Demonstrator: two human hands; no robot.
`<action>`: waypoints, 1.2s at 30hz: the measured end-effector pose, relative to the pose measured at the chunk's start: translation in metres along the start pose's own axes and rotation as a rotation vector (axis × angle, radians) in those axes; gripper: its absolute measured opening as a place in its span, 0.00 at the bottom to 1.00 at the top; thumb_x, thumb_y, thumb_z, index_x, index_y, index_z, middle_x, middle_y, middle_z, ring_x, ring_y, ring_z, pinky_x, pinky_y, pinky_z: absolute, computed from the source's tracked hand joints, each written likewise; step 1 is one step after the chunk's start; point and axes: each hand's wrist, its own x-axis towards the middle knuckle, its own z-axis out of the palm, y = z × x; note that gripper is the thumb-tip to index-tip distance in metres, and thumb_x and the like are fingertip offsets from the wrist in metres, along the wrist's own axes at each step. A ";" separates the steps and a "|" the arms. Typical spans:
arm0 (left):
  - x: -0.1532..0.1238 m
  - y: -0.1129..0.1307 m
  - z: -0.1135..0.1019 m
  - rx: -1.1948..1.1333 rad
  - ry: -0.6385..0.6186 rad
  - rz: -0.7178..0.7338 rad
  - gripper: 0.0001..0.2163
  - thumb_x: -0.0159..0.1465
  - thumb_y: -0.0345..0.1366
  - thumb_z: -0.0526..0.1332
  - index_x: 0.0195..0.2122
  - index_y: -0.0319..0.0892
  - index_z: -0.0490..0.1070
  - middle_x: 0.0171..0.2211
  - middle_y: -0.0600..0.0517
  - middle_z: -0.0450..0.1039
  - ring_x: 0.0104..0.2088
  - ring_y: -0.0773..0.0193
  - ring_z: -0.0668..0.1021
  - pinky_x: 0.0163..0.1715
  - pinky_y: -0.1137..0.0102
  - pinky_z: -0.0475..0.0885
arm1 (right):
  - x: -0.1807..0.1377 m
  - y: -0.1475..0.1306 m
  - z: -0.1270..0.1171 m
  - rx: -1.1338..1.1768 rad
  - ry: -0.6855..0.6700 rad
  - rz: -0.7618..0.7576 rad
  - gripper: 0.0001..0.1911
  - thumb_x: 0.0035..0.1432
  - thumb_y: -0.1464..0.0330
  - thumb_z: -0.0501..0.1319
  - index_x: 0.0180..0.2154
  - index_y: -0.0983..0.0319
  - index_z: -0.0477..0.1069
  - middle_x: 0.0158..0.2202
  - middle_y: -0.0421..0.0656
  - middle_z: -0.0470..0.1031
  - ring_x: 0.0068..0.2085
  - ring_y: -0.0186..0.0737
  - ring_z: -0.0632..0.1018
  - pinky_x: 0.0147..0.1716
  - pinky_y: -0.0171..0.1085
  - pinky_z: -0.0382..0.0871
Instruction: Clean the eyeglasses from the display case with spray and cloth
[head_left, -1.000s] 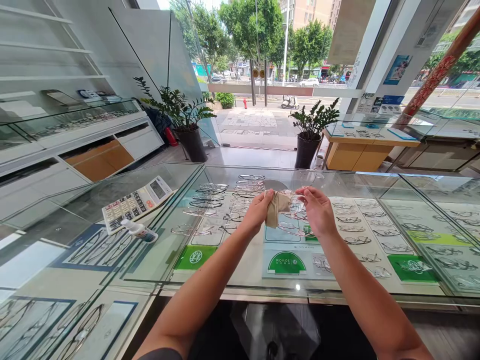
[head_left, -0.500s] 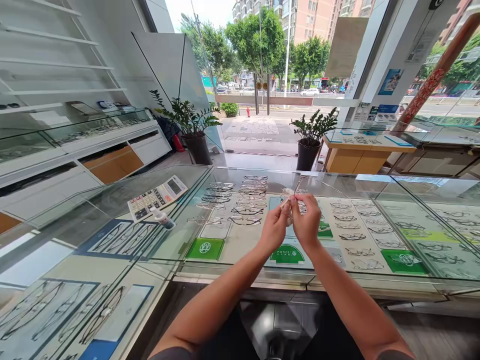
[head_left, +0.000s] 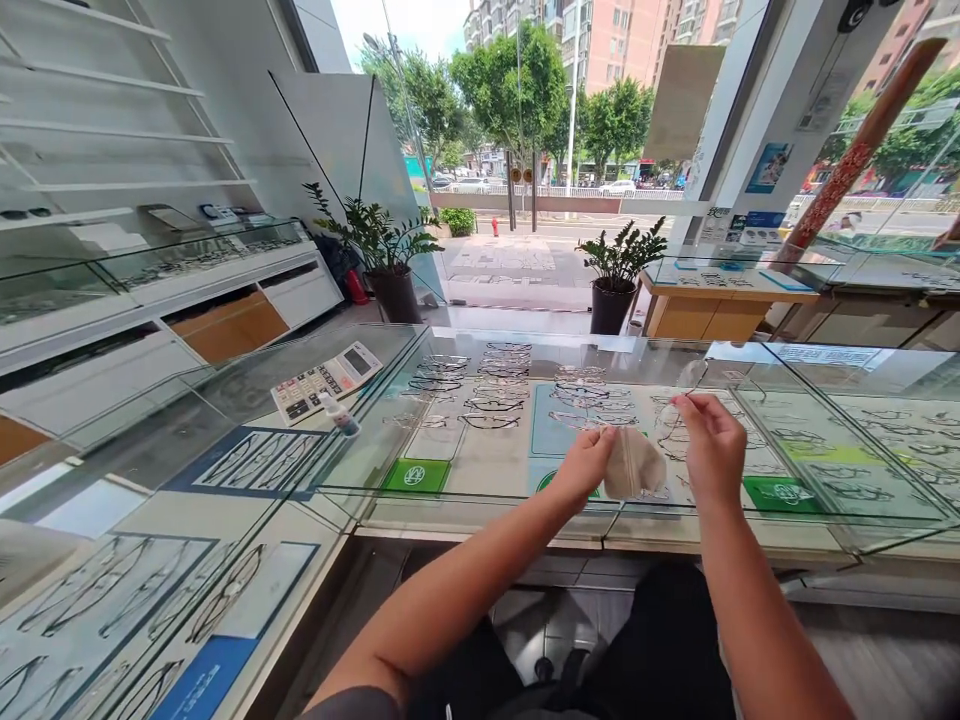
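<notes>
I sit at a glass display counter (head_left: 480, 505) with rows of eyeglass frames under the glass. My left hand (head_left: 581, 467) pinches a beige cleaning cloth (head_left: 634, 467) just above the counter's front part. To its right, my right hand (head_left: 711, 443) is closed on a thin, clear pair of glasses (head_left: 686, 395), which it holds up a little above the glass. The two hands are apart, the cloth hanging between them.
A calculator (head_left: 326, 380) and a small spray bottle (head_left: 341, 415) lie on the counter's left corner. Green brand signs (head_left: 415, 474) sit under the glass. Two potted plants (head_left: 619, 270) stand on the floor beyond. More display cases run left and right.
The hands were together at the glasses half a second ago; now they have parted, the right carrying the glasses rightward and the left lowering the cloth. The view has shifted.
</notes>
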 end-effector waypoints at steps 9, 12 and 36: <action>0.086 -0.045 0.093 0.028 -0.078 -0.018 0.18 0.70 0.51 0.63 0.44 0.38 0.78 0.35 0.48 0.81 0.36 0.62 0.80 0.43 0.66 0.76 | -0.023 -0.025 -0.059 0.028 -0.147 -0.045 0.10 0.63 0.58 0.72 0.34 0.57 0.81 0.35 0.41 0.79 0.42 0.44 0.78 0.47 0.42 0.71; 0.096 -0.046 0.088 0.130 -0.110 -0.019 0.15 0.68 0.39 0.67 0.53 0.37 0.77 0.40 0.45 0.83 0.41 0.59 0.83 0.50 0.61 0.78 | -0.028 -0.027 -0.067 0.046 -0.223 -0.038 0.09 0.65 0.59 0.71 0.35 0.56 0.82 0.36 0.41 0.77 0.42 0.45 0.77 0.47 0.42 0.70; -0.090 0.079 -0.082 1.040 0.219 0.866 0.41 0.66 0.45 0.74 0.76 0.52 0.56 0.72 0.41 0.67 0.72 0.45 0.71 0.71 0.47 0.70 | -0.006 -0.045 0.044 0.409 -1.241 0.513 0.09 0.61 0.64 0.68 0.30 0.62 0.81 0.32 0.44 0.81 0.38 0.42 0.80 0.48 0.42 0.72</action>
